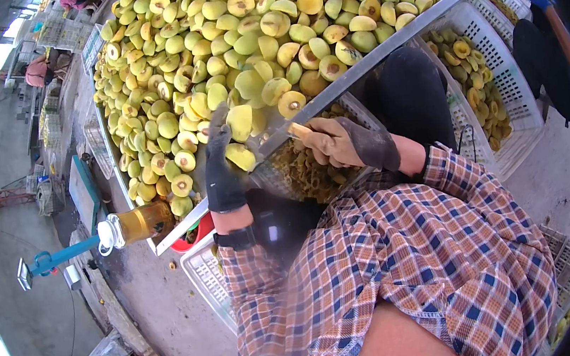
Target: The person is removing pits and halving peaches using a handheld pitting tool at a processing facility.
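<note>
My left hand (pixel 221 161), in a dark grey glove, is closed against a yellow-green peach half (pixel 240 123) at the edge of the metal table. A second peach half (pixel 240 156) lies by its palm; the thumb is hidden. My right hand (pixel 338 144), in a tan and grey glove, is wrapped round a short tool with a pale wooden end (pixel 299 131); its working part does not show. Beyond both hands spreads a large heap of peach halves (pixel 214 66), some with brown centres facing up. Beneath the right hand, a crate holds brownish scraps (pixel 309 175).
The metal table rim (pixel 389 43) runs diagonally past my hands. On the right stands a white crate (pixel 512 89) of peach halves. A red bucket (pixel 196 235) and another white crate (pixel 206 276) sit at lower left, near a jar of amber liquid (pixel 141 223).
</note>
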`<state>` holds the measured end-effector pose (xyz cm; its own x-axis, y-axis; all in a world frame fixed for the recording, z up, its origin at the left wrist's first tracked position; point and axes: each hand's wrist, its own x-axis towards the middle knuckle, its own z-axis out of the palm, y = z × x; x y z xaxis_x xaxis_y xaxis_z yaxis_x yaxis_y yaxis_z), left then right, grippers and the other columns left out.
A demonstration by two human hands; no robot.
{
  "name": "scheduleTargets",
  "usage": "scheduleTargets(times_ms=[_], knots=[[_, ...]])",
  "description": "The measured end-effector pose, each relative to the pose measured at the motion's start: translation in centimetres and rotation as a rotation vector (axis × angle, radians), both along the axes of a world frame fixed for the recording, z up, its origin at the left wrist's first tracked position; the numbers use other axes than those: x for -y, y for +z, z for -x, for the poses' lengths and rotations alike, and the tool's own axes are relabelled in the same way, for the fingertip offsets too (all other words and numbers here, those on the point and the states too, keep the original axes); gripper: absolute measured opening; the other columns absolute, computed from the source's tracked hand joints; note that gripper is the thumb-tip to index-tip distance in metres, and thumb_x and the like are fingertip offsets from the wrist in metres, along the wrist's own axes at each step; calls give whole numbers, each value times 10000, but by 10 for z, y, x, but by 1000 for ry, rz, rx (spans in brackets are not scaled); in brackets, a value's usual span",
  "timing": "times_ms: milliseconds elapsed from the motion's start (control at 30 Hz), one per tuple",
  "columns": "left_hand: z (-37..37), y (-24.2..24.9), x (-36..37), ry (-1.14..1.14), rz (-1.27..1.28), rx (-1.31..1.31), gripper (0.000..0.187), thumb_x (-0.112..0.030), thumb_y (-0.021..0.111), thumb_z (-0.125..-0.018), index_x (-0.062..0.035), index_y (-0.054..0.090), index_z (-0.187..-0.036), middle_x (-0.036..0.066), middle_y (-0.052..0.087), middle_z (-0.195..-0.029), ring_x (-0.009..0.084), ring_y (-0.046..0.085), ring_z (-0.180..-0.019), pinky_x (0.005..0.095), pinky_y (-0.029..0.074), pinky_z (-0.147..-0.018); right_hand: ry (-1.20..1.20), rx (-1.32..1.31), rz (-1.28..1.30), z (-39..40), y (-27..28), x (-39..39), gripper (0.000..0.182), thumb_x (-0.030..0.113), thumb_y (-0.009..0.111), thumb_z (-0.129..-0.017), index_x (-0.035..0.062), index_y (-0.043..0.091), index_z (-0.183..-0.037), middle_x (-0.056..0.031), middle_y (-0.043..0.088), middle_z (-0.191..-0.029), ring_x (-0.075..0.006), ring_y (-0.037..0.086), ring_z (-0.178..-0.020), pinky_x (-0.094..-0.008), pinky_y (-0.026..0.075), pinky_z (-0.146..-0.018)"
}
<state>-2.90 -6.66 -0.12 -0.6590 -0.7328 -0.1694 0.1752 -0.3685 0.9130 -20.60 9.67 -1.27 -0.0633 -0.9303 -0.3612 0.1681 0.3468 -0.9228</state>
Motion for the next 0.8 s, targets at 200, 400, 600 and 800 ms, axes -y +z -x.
scheduleTargets(times_ms=[200, 400, 600, 800], knots=[[-10, -21, -26, -79, -239, 0, 596, -543, 395, -1007, -58, 505, -1335, 90, 634, -1090, 194, 627, -887, 302, 524, -734, -67, -259, 428, -26, -15, 22, 328, 309, 514, -1012, -11, 576, -1045, -131, 606, -717, -213, 608, -650, -341, 471, -594], [-5, -20, -35, -36, -279, 24, 601, -589, 374, -993, -81, 547, -1265, 76, 641, -1034, 177, 604, -793, 300, 488, -622, -95, -537, 533, -25, -19, 18, 231, 247, 591, -963, 22, 556, -1006, -207, 597, -725, -397, 607, -677, -410, 461, -570], [-18, -25, -27, -43, -145, 118, 527, -512, 443, -998, -54, 593, -1211, 77, 639, -963, 165, 609, -796, 275, 494, -643, 33, -743, 621, -11, -26, 17, 87, 25, 509, -922, 18, 527, -1006, -117, 587, -727, -282, 595, -627, -333, 440, -547], [-16, -58, -13, 74, 254, 265, 547, -535, 390, -1011, -68, 576, -1227, 78, 619, -845, 178, 573, -630, 289, 474, -549, 320, -640, 511, 15, -25, 30, 210, 225, 530, -975, 62, 524, -1107, -12, 563, -763, -80, 546, -634, -206, 390, -505]])
